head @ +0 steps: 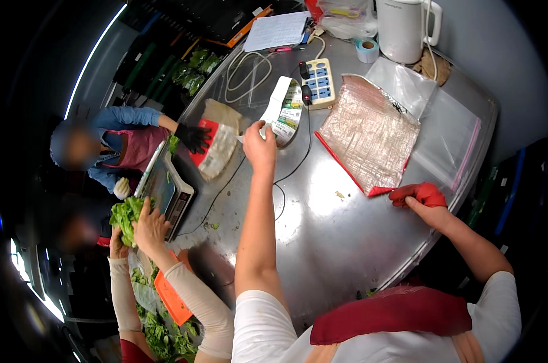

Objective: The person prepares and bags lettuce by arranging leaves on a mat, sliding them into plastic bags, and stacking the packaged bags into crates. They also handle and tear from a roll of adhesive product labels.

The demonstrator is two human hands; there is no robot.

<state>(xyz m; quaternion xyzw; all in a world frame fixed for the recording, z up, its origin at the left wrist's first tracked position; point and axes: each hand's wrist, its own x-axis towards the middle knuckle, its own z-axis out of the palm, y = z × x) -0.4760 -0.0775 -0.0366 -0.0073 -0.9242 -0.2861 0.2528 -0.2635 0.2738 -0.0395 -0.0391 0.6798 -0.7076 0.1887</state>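
My left hand pinches the loose end of a label strip on a roll of printed labels that lies on the steel table. Red glove-like material covers the fingers of my right hand, while the thumb is bare. Whether it is worn or held is unclear. That hand hovers near the table's right edge, just beside a silvery insulated sheet or bag with red trim. Clear plastic bags lie beyond it.
A co-worker's hands hold leafy lettuce by a weighing scale. Across the table another person's black-gloved hand rests on a red-and-white bag. A power strip with cables, a white kettle-like appliance and a tape roll stand farther back.
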